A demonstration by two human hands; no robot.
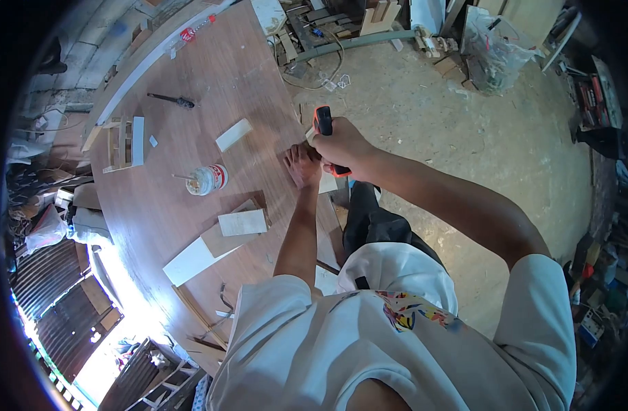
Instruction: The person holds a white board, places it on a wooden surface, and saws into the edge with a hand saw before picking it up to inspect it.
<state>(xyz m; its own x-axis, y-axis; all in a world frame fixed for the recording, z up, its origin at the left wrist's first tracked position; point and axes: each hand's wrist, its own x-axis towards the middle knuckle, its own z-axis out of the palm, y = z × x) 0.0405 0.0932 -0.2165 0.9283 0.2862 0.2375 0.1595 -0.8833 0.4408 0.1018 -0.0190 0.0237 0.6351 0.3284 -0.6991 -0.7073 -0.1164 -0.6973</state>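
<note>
My right hand (349, 142) is wrapped round an orange-and-black hand tool (323, 121), whose ends show above and below my fist at the table's edge. I cannot tell exactly what kind of tool it is. Beside it, my left hand (302, 166) lies with fingers stretched at the same edge, close to the tool. A pale piece of wood (327, 182) shows just below my hands, partly covered by them. On the wooden table (252, 75), a small pale block (234, 135) lies to the left of my left hand.
A jar with a stick in it (210, 179) stands left of my forearm, near white boards (242, 222). Farther off are a small wooden frame (127, 144), a dark slender tool (170, 100) and a red-labelled bottle (190, 32). Wood scraps and a plastic bag (495, 58) lie on the floor.
</note>
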